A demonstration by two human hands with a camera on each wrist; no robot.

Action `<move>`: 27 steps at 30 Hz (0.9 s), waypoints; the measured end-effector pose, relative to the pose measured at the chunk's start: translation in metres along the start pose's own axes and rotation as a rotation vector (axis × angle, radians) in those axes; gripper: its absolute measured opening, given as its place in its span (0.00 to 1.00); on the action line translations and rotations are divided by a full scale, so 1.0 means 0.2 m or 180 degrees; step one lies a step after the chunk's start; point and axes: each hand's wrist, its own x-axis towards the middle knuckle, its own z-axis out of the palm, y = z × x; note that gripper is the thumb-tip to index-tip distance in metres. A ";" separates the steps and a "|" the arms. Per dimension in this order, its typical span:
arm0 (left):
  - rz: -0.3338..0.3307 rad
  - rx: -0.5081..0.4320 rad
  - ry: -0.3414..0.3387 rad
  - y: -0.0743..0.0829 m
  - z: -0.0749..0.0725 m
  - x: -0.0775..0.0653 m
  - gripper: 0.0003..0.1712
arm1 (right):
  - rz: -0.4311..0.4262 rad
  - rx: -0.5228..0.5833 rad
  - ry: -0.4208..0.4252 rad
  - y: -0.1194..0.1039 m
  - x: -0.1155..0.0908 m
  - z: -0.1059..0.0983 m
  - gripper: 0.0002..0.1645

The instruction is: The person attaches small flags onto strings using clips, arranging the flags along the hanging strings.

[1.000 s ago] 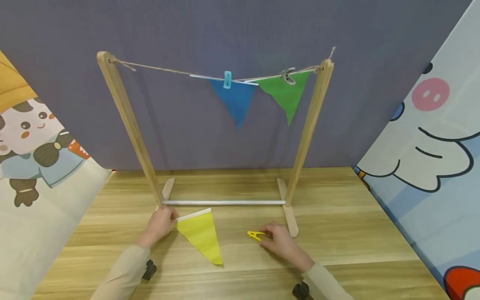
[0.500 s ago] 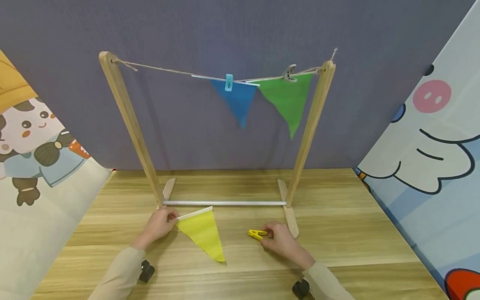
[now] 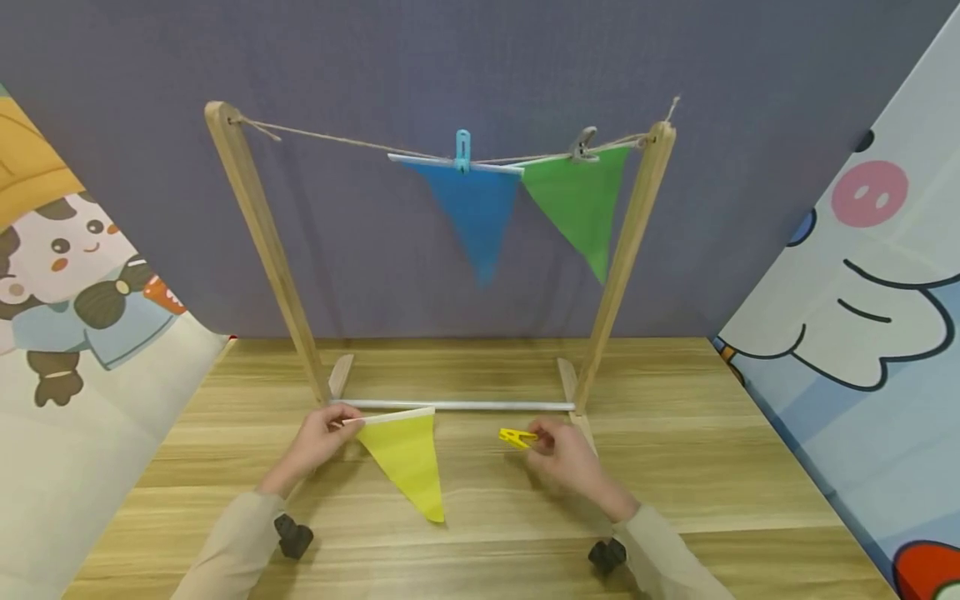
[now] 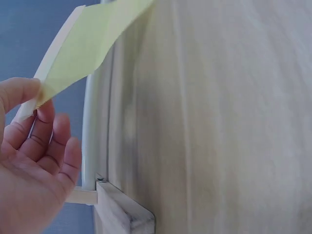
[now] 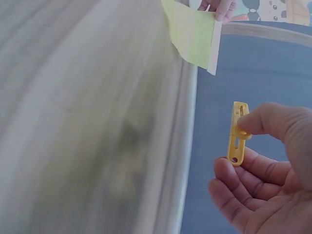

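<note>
My left hand (image 3: 318, 437) pinches the left end of the white strip along the top of a yellow pennant (image 3: 408, 462). The left wrist view shows thumb and index finger on that strip (image 4: 58, 46), the other fingers loosely bent. To the right, my right hand (image 3: 570, 458) holds a yellow clothespin (image 3: 516, 437) between thumb and fingers. In the right wrist view the clothespin (image 5: 238, 134) lies under the thumb, its tip pointing away from the palm. Pennant and clothespin are apart from each other, both above the table near the stand's white crossbar (image 3: 457, 406).
A wooden stand has a left post (image 3: 262, 242) and a right post (image 3: 626, 267) with a sagging string (image 3: 330, 137) between them. From it hang a blue pennant (image 3: 472, 208) under a light blue clip (image 3: 462, 152) and a green pennant (image 3: 581, 196) under a grey clip (image 3: 582, 144).
Both hands have risen from the tabletop, lifting the yellow pennant and the clothespin slightly up and away from me. The hanging blue and green pennants have swung, and their clips have tilted.
</note>
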 end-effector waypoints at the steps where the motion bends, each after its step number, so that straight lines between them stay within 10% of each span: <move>1: -0.0044 -0.0064 0.0006 0.01 0.00 0.00 0.06 | -0.0022 0.0009 0.0006 -0.01 0.01 -0.01 0.12; 10: -0.0580 -0.0662 0.0023 0.10 -0.05 0.00 0.18 | -0.0187 0.0049 0.0069 -0.06 0.08 -0.07 0.13; 27: -0.0488 -0.1121 0.0228 0.22 -0.08 0.05 0.16 | -0.0492 -0.0104 0.0249 -0.14 0.21 -0.22 0.14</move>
